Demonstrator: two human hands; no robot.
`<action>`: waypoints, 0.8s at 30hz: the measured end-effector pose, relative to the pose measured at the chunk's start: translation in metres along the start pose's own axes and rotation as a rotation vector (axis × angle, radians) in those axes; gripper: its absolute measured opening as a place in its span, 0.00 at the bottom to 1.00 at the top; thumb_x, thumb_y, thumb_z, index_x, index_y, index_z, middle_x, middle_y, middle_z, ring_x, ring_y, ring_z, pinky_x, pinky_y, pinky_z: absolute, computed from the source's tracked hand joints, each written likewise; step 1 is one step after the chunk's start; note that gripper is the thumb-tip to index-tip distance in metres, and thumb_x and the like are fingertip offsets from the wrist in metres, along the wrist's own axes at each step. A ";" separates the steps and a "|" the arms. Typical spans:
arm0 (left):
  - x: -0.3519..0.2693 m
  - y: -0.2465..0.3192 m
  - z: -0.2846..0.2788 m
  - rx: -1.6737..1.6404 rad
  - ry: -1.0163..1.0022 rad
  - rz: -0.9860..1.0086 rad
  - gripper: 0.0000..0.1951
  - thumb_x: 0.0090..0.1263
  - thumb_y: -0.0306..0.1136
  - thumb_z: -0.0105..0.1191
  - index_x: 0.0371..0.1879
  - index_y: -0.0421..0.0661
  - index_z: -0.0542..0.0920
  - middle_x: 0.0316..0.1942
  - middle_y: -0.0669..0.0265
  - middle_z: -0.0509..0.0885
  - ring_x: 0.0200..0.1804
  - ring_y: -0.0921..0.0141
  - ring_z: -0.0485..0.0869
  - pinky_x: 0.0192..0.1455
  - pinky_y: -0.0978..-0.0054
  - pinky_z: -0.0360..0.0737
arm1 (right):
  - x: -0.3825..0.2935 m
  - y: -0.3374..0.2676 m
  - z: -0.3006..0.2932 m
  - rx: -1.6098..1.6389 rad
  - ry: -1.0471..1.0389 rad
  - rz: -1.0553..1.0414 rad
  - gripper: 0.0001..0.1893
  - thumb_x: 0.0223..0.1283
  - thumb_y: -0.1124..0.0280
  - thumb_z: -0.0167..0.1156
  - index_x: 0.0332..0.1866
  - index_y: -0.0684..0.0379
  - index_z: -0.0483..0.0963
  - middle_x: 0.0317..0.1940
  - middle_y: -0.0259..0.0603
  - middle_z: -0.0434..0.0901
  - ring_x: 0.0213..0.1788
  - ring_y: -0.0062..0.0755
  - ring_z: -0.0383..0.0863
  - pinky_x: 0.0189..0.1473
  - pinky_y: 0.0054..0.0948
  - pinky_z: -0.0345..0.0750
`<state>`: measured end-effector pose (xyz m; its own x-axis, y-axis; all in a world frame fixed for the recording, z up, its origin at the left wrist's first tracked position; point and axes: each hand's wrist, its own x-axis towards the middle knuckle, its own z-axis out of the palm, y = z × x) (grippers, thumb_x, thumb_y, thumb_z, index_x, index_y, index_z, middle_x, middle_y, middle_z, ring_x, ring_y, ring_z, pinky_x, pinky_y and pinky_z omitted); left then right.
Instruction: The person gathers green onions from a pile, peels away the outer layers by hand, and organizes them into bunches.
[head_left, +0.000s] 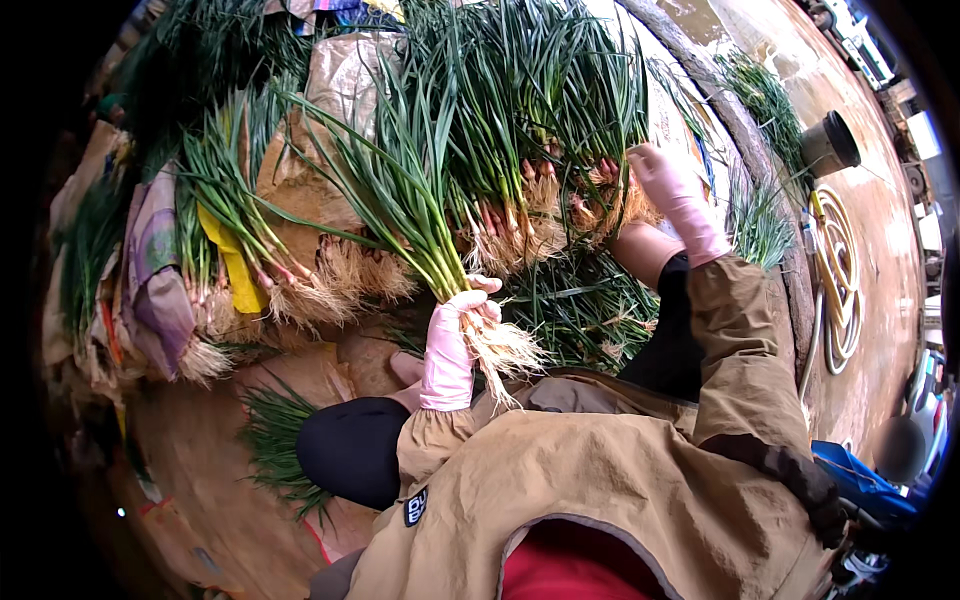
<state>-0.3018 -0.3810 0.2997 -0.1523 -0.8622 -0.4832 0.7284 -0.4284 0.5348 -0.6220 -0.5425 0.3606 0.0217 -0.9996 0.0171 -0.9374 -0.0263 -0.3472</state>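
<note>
My left hand (448, 345), in a pale pink glove, grips a bunch of spring onions (420, 217) just above the roots. Its green leaves fan out away from me, and its pale, stringy roots (504, 349) hang towards my lap. My right hand (671, 187), gloved the same way, is at the right edge of a large heap of spring onions (517, 97) with pinkish bulbs. Its bent fingers meet the stems there, but whether they hold one is hidden. Cut green leaves (577, 300) lie between my legs, below the heap.
More spring onions (232, 195) lie to the left, beside a yellow strip (229, 259) and woven plastic sacking (154, 247). Leaf scraps (277, 435) lie by my left knee. At right are a log-like edge (739, 127), a dark bucket (831, 142) and a coiled hose (838, 277).
</note>
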 end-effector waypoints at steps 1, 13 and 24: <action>0.003 -0.005 -0.002 -0.015 0.031 -0.027 0.09 0.60 0.24 0.51 0.40 0.39 0.77 0.38 0.59 0.83 0.28 0.73 0.80 0.33 0.75 0.80 | -0.001 -0.044 0.034 -0.032 -0.172 -0.026 0.17 0.64 0.55 0.51 0.41 0.56 0.79 0.34 0.43 0.83 0.35 0.41 0.82 0.45 0.34 0.77; 0.018 -0.028 -0.001 -0.134 -0.023 -0.165 0.11 0.64 0.24 0.50 0.45 0.38 0.74 0.43 0.54 0.82 0.43 0.62 0.84 0.47 0.67 0.82 | -0.073 -0.115 0.079 0.741 -0.561 0.050 0.16 0.58 0.57 0.61 0.33 0.62 0.79 0.24 0.40 0.82 0.26 0.28 0.82 0.36 0.26 0.77; 0.011 -0.020 0.014 -0.105 -0.037 -0.184 0.09 0.65 0.26 0.51 0.43 0.42 0.75 0.42 0.57 0.83 0.37 0.68 0.84 0.39 0.70 0.82 | -0.042 -0.088 0.188 0.809 -0.313 0.247 0.30 0.57 0.46 0.60 0.51 0.65 0.71 0.40 0.41 0.81 0.38 0.30 0.78 0.43 0.28 0.74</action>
<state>-0.3274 -0.3859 0.2940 -0.3121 -0.7821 -0.5393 0.7512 -0.5507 0.3639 -0.4757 -0.4995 0.2144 0.0571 -0.9309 -0.3607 -0.3993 0.3098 -0.8629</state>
